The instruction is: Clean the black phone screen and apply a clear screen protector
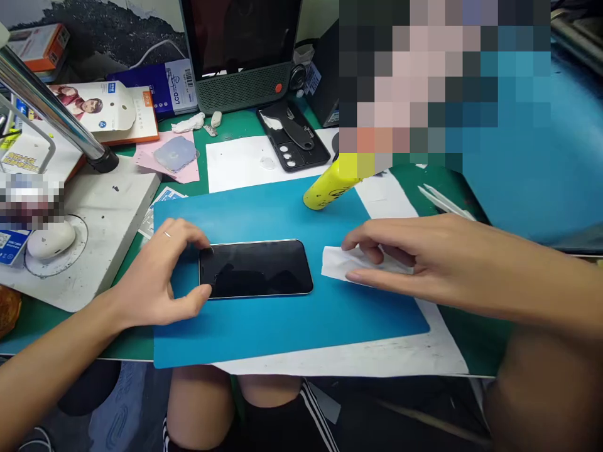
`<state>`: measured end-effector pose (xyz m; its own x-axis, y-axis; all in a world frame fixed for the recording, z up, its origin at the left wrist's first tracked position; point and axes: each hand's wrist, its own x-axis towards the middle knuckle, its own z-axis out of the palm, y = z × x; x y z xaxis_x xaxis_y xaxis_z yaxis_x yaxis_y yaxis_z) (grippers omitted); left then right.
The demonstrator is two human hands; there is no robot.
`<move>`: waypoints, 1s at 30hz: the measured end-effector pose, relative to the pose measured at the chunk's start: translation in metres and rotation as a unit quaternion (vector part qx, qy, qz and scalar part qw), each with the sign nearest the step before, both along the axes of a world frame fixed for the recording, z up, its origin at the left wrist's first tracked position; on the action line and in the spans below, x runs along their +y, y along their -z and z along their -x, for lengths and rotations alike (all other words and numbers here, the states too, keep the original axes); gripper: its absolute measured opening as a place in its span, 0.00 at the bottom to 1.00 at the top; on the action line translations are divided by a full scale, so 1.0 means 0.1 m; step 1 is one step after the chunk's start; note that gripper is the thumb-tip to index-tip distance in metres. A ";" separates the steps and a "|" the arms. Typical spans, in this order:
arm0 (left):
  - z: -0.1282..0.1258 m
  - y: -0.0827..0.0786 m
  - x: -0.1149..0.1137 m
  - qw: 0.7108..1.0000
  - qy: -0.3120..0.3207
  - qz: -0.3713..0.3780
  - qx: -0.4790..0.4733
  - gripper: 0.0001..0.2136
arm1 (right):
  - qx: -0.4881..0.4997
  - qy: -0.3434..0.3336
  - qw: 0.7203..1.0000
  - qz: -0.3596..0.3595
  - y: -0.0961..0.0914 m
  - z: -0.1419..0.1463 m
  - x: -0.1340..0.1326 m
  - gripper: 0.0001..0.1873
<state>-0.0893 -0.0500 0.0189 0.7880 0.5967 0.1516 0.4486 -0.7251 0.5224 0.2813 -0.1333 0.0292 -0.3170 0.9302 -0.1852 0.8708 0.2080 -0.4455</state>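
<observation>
A black smartphone (257,268) lies screen up on a blue mat (282,326). My left hand (160,276) grips the phone's left end between thumb and fingers, a ring on one finger. My right hand (400,254) holds a white wipe (342,263) pinched against the mat, just right of the phone.
A yellow bottle (330,185) lies tilted at the mat's back edge. Behind it are a black phone case (292,135), white paper (235,163), a pink cloth pad (174,154), product boxes, a monitor base (240,85) and white tweezers (443,201). A microscope stand (51,107) rises on the left.
</observation>
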 end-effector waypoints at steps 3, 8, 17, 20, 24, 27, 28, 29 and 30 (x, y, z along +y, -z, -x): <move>0.00 0.03 0.00 0.999 -0.020 0.004 -0.048 0.11 | -0.005 -0.007 0.999 0.039 0.07 -0.04 -0.01 0.20; 0.03 0.10 0.00 0.994 -0.044 0.028 -0.094 0.07 | 0.013 -0.061 0.996 -0.063 0.16 -0.04 -0.01 0.19; -0.01 0.11 0.03 0.999 0.047 0.011 -0.001 0.27 | 0.109 -0.082 0.960 -0.245 0.19 0.15 0.08 0.06; -0.03 0.12 0.02 0.998 0.055 -0.014 0.037 0.38 | 0.148 -0.090 0.943 -0.283 0.27 0.22 0.07 0.07; -0.03 0.13 0.01 0.996 0.053 -0.031 0.059 0.37 | 0.179 -0.063 0.924 -0.334 0.34 0.26 0.07 0.09; -0.02 0.11 0.01 0.996 0.060 -0.029 0.063 0.35 | 0.187 -0.055 0.915 -0.353 0.39 0.30 0.09 0.12; -0.02 0.10 0.01 0.996 0.063 -0.026 0.062 0.34 | 0.186 -0.054 0.917 -0.349 0.41 0.32 0.09 0.12; -0.01 0.09 0.01 0.996 0.065 -0.023 0.062 0.34 | 0.187 -0.050 0.920 -0.340 0.43 0.34 0.09 0.13; -0.01 0.09 0.01 0.996 0.067 -0.019 0.061 0.33 | 0.191 -0.041 0.924 -0.328 0.45 0.35 0.09 0.13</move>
<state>-0.0881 -0.0493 0.0102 0.8740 0.4807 0.0713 0.4047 -0.8012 0.4409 0.2462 -0.1248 -0.0155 -0.3170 0.7727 0.5500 0.6451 0.6007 -0.4722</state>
